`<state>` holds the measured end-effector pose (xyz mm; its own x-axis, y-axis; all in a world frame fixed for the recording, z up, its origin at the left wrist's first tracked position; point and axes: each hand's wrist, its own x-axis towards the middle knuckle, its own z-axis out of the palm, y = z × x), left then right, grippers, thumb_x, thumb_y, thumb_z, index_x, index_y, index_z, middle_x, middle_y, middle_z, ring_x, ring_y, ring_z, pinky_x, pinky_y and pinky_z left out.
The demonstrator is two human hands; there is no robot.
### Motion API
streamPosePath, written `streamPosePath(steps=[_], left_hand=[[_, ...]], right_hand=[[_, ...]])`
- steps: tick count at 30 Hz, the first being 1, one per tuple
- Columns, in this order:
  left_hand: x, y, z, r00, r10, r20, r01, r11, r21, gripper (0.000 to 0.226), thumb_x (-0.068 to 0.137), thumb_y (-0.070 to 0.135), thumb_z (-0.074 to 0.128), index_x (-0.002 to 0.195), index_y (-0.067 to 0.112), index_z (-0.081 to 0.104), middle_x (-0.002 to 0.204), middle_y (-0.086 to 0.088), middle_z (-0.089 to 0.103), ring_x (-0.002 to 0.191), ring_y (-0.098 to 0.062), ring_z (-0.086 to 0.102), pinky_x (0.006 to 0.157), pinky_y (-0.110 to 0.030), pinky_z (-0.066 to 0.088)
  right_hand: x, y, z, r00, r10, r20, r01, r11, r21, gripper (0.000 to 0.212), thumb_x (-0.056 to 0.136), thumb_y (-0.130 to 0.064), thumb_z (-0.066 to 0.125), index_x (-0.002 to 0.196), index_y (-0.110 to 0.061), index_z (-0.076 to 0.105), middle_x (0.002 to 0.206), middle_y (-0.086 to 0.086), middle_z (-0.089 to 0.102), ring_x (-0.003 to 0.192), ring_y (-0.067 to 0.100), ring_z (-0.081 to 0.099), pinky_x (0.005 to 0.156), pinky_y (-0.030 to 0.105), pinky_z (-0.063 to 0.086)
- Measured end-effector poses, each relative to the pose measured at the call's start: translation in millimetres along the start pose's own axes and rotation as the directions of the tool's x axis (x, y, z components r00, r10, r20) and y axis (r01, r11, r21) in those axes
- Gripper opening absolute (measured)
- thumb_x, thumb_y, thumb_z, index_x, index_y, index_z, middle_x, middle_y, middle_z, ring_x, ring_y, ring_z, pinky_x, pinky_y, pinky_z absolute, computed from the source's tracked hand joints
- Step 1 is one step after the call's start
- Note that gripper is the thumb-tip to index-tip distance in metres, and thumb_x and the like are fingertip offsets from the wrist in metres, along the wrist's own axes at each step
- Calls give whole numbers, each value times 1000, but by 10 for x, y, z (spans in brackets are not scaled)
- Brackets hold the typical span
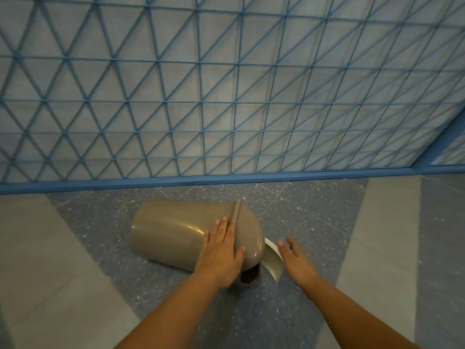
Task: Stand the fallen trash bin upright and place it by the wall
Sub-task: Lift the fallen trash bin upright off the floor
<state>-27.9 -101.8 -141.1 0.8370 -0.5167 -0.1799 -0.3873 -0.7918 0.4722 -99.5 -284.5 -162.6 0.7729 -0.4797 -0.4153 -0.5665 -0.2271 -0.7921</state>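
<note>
Left hand (224, 250) lies flat, fingers spread, palm down on the trash bin (176, 233), not closed around anything, just pressing on top where the body meets the lid (249, 235); thumb hooks over the lid's rounded side, fingertips reach the raised seam. Going left to right: pale grey floor strip (50, 248) at far left, then dark speckled floor (113, 215) where the bin lies on its side. Bin is tan plastic, glossy, with its flat base pointing left and slightly toward the camera, its domed lid end pointing right. So most of the bin's body sits left of the left hand, the lid just right of it and partly under the thumb. Below the lid a dark opening (250, 274) shows, and a cream swing flap (273, 258) sticks out to the right of the lid, curving down toward the floor. Right hand (294, 258) is open, fingers loosely apart, holding nothing, just beside the flap; cannot tell if it touches the flap edge. It sits right of the bin, apart from the lid. Both forearms come in from the bottom of the view. Behind the bin, well apart from it, runs a blue base rail (226, 176) with a blue triangle-pattern grille wall (226, 84) above. Another pale floor strip (390, 248) at far right.
</note>
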Motion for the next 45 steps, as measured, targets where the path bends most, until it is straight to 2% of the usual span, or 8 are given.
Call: streamPosePath(steps=[9, 16, 23, 27, 32, 36, 42, 45], left_hand=[[8, 74, 62, 989, -100, -113, 77, 979, -188, 59, 96, 13, 32, 151, 26, 15, 160, 0, 18, 147, -18, 14, 118, -35, 19], [25, 193, -9, 907, -291, -304, 214, 941, -262, 42, 87, 10, 46, 126, 25, 52, 123, -1, 58, 111, -22, 55, 91, -40, 49], [131, 126, -183, 851, -523, -44, 407, 711, -574, 23, 75, 8, 64, 97, 16, 65, 104, -10, 71, 95, -28, 65, 83, -31, 51], [110, 53, -470, 850, -525, -37, 299, 541, -786, 13, 73, 5, 68, 82, 13, 64, 90, -14, 70, 80, -27, 65, 78, -34, 53], [-48, -137, -903, 863, -497, -88, 96, 333, -938, 16, 78, 2, 64, 91, 9, 70, 68, -4, 67, 49, -10, 58, 42, -16, 46], [-165, -387, -1034, 874, -486, -26, 55, 152, -987, 17, 78, 4, 63, 86, 14, 73, 54, 1, 69, 42, -7, 58, 50, -22, 50], [-327, -753, -1161, 882, -470, 43, 63, 27, -998, 8, 80, 19, 65, 79, 18, 74, 61, 4, 72, 55, -9, 66, 56, -27, 51], [-378, -949, -1237, 852, -522, 49, 31, -44, -999, 21, 87, 15, 58, 103, 17, 71, 77, 2, 74, 68, -11, 68, 62, -28, 51]], right_hand=[[35, -52, 81, 987, 76, 143, -68, 996, -57, 47, 99, -39, 31, 138, -16, 44, 144, 9, 45, 128, 25, 45, 108, 39, 32], [-59, -184, 120, 972, 111, 207, -119, 993, 24, 24, 98, -35, 35, 94, -26, 58, 111, 6, 60, 88, 15, 57, 69, 26, 47], [-136, -283, 122, 971, 5, 238, -17, 999, 47, 29, 98, -29, 38, 105, -21, 65, 109, 3, 64, 84, 5, 55, 67, 17, 41], [-155, -392, 66, 983, -139, 124, 110, 970, 216, 29, 95, -33, 47, 113, -26, 68, 117, -5, 67, 101, 6, 60, 81, 21, 45], [-180, -670, 44, 962, -264, -62, 266, 876, 403, 27, 88, -37, 58, 112, -32, 69, 116, -9, 68, 100, 0, 62, 75, 19, 53], [-193, -905, 78, 929, -365, -67, 361, 846, 394, 33, 85, -35, 63, 118, -38, 62, 139, -1, 53, 124, 19, 51, 103, 45, 45], [-284, -1177, 242, 890, -456, 0, 431, 841, 328, 43, 81, -35, 67, 119, -49, 53, 138, 0, 49, 116, 20, 51, 78, 25, 53], [-346, -1312, 427, 851, -525, -1, 505, 818, 277, 52, 80, -31, 70, 128, -40, 51, 143, 0, 46, 124, 21, 47, 97, 38, 49]])
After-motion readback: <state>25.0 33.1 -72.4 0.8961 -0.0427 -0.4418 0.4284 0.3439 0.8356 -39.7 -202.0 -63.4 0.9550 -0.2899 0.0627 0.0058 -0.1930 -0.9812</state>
